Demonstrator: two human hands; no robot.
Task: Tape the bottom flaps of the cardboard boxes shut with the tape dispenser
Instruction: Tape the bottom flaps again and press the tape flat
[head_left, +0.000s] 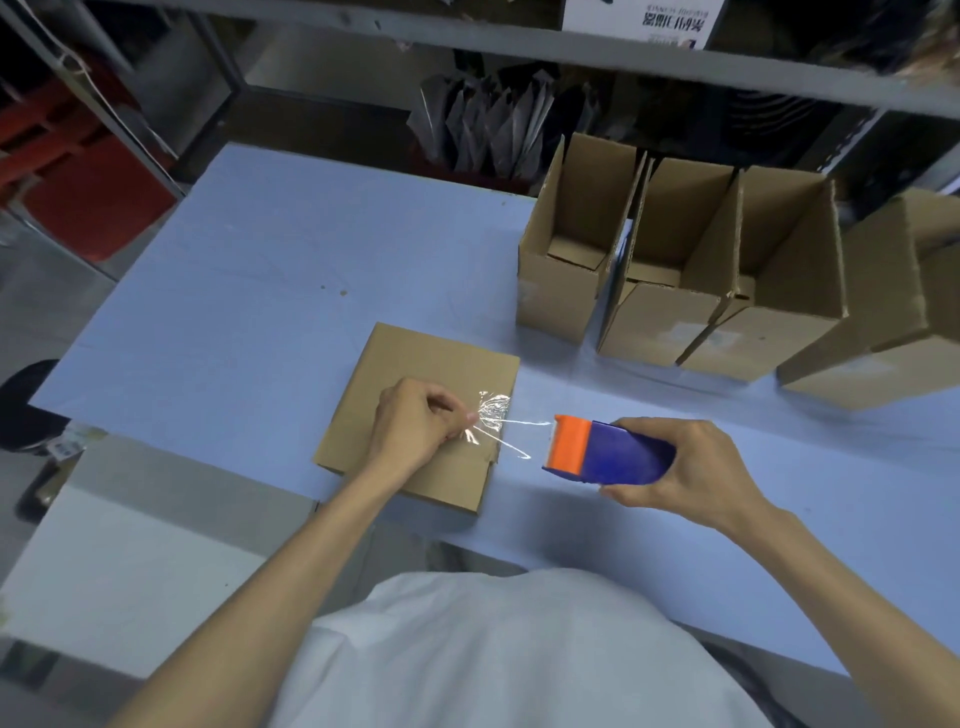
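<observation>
My left hand (410, 426) fingers pinch the crumpled tape end (491, 410) over the box (415, 364) on the desk (260, 286) | right hand (691, 467) clamped round tape dispenser (608, 451) | tape thin, sticky, wrinkles easily; keep it taut, hold its edge.

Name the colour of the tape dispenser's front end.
The tape dispenser has an orange front, shown best in the head view.

Bare blue tabletop (234, 270) lies open left of the low cardboard box (415, 364). Upright open boxes (670, 322) wall off the far right; a shelf beam (519, 47) crosses above
</observation>
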